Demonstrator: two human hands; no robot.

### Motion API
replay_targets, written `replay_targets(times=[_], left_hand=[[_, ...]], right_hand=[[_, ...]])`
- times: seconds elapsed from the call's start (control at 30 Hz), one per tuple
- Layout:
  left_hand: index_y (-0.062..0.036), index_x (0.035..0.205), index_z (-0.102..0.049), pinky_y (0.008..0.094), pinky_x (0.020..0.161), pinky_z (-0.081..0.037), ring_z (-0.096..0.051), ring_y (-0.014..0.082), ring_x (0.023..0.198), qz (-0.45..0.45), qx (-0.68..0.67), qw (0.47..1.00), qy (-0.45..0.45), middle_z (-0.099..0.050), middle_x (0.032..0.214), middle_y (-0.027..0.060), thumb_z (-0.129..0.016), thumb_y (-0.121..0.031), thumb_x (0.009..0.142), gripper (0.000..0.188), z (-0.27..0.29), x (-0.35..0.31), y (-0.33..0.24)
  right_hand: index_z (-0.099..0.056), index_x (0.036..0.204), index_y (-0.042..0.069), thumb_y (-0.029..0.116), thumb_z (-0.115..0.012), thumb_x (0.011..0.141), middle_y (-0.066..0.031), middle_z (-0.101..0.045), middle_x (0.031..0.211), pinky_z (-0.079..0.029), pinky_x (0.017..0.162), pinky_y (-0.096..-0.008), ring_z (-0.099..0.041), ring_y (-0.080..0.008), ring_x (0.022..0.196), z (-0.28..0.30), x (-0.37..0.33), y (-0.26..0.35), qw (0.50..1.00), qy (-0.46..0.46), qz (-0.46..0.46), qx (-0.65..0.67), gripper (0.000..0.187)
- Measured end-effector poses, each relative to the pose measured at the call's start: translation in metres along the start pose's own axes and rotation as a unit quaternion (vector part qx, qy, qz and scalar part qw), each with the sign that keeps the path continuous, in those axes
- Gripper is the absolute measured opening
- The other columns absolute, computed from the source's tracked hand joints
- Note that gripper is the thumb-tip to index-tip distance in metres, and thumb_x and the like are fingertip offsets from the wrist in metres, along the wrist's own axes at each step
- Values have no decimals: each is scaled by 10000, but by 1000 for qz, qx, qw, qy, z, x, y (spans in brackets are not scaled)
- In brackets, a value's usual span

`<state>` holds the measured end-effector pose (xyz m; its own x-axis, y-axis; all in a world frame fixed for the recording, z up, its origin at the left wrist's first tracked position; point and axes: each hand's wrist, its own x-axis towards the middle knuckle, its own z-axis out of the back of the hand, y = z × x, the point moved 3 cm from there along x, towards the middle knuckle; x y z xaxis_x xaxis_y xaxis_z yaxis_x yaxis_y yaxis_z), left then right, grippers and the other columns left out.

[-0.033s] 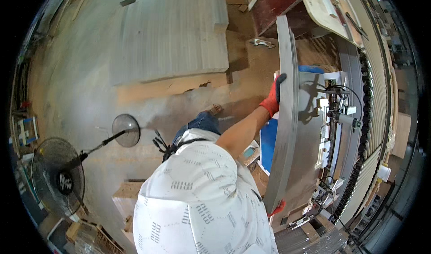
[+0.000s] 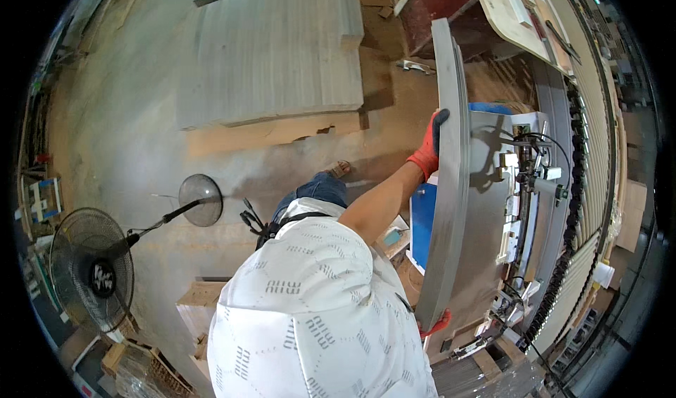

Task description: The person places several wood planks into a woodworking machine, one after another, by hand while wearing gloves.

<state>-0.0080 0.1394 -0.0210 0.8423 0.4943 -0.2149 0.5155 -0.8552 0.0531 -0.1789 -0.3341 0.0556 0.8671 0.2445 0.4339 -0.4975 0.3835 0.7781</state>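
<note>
Several long grey boards [image 2: 448,208] are held together on edge as a narrow stack beside the machine bench. My left hand [image 2: 427,153], in a red glove with a dark palm, grips their outer side toward the far end, fingers closed over the top edge. At the near end, my right hand [image 2: 440,323] shows only as a few red-gloved fingers curled against the boards; the rest is hidden behind the boards and my white shirt.
Beyond the boards runs a machine with a metal bed [image 2: 486,222], clamps and a dark chain [image 2: 574,187]. A large stack of grey panels [image 2: 278,53] lies on the floor at the far left. A standing fan [image 2: 102,278] is at the left, and a blue panel [image 2: 422,218] under my left arm.
The view has shifted very slightly. Both hands keep the same hold on the boards.
</note>
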Motion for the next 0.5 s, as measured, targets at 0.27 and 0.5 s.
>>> replay_targets(times=[0.27,0.5], left_hand=[[-144,1149,-708,409,892,-581,-689,238,938,-115,37,991,-63,-718,1022,41,-696,-598,901,518,-33,-103,-117],[-158,1450,-617,471,1056,-520,-641,293,1195,-265,146,953,-32,-680,1339,78,-603,-718,905,781,-53,-157,-226]], right_hand=[[-359,1571,27,681,-822,764,-157,-418,1548,-257,1207,-503,-373,-326,1450,-35,-12,42,985,113,-73,103,1138],[-341,1540,109,525,-960,555,-224,-317,1613,-218,1230,-567,-302,-414,1499,-92,3,69,967,214,-13,139,1235]])
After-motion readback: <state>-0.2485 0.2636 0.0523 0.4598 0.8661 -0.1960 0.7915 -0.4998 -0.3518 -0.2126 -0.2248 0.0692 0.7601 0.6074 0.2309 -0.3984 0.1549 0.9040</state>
